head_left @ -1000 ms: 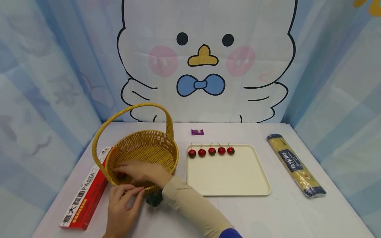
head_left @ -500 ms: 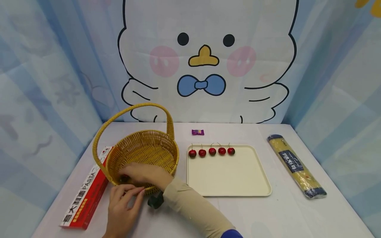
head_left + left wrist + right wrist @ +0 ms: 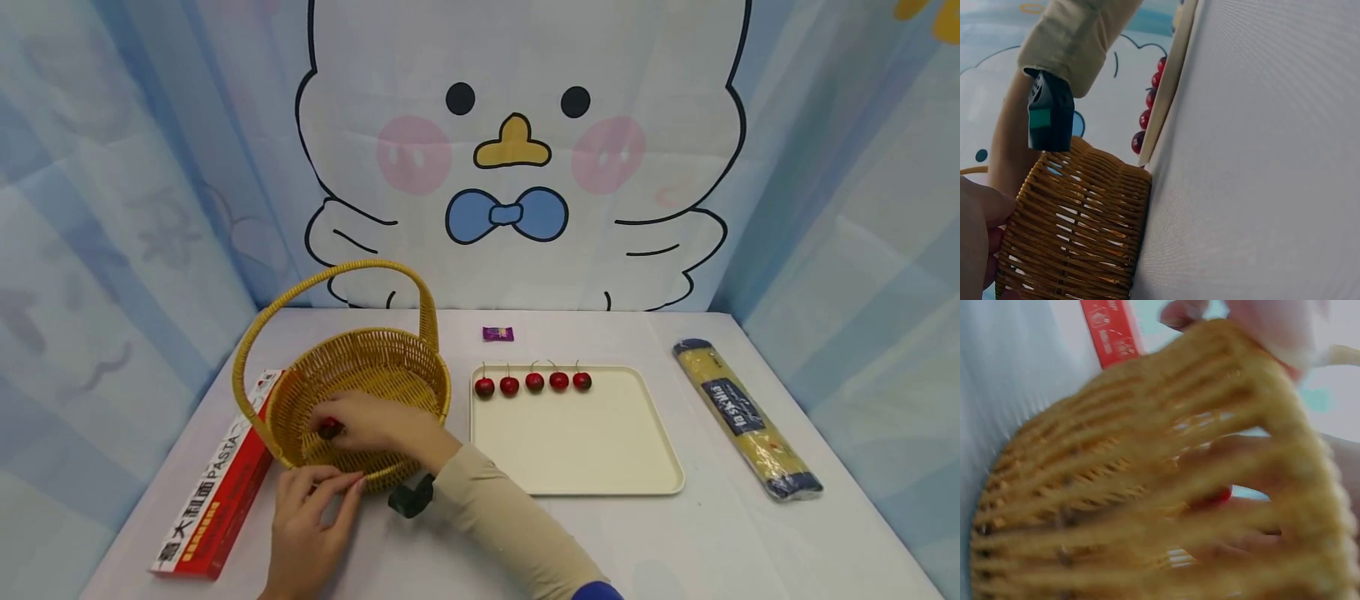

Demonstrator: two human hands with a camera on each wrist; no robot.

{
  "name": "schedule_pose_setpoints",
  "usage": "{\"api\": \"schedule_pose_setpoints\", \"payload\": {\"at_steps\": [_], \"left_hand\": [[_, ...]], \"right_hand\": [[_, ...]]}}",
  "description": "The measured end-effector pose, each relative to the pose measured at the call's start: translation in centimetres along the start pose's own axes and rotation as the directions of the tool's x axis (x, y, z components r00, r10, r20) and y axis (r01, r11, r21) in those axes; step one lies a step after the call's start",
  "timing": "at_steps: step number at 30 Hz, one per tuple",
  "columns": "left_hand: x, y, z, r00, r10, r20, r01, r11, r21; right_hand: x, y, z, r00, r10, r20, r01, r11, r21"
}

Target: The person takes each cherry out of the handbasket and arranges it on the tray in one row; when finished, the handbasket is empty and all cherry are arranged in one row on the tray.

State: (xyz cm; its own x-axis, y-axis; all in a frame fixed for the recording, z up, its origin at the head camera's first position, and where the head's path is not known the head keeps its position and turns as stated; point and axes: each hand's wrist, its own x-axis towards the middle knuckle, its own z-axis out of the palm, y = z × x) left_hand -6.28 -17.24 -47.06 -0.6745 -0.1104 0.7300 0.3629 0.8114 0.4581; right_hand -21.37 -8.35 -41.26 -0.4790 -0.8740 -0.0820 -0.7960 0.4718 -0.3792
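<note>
A yellow wicker basket (image 3: 375, 375) with a tall hoop handle stands at the left of the table. My left hand (image 3: 307, 525) pinches its near rim between thumb and fingers; the left wrist view shows this grip against the woven wall (image 3: 1079, 225). Inside the basket, my right hand (image 3: 375, 423) holds a dark red cherry (image 3: 330, 428) at its fingertips, above the basket floor. In the right wrist view, a bit of red cherry (image 3: 1219, 495) shows through the blurred weave. Several cherries (image 3: 534, 382) with stems line the far edge of the cream tray (image 3: 577, 458).
A red and white pasta box (image 3: 217, 483) lies left of the basket, close against it. At the far right is a bag of spaghetti (image 3: 746, 417). A small purple wrapped candy (image 3: 498, 334) lies behind the tray. Printed curtains (image 3: 517, 275) enclose the table's back and sides.
My right hand has moved right and slightly back inside the basket, and the cherry now shows at its fingertips. My left hand stays on the rim.
</note>
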Motion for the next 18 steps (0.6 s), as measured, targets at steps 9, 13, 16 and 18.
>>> {"api": "schedule_pose_setpoints", "payload": {"at_steps": [9,13,16,18], "left_hand": [[-0.1,0.0,-0.2,1.000,-0.013,0.008,0.013,1.000,0.023],[-0.1,-0.4,0.0,1.000,0.012,-0.002,-0.012,1.000,-0.022],[-0.2,-0.7,0.1,1.000,0.027,-0.006,-0.027,0.999,-0.042],[-0.2,-0.7,0.2,1.000,0.029,-0.007,-0.029,0.999,-0.045]], "right_hand": [[-2.0,1.4,-1.1,0.995,-0.014,-0.100,0.017,0.999,0.027],[-2.8,1.6,-1.1,0.992,0.024,-0.125,-0.019,0.999,0.036],[-3.6,1.9,-1.2,0.986,0.070,-0.153,-0.063,0.997,0.050],[-4.1,2.1,-1.4,0.979,0.089,-0.183,-0.079,0.995,0.059]]}}
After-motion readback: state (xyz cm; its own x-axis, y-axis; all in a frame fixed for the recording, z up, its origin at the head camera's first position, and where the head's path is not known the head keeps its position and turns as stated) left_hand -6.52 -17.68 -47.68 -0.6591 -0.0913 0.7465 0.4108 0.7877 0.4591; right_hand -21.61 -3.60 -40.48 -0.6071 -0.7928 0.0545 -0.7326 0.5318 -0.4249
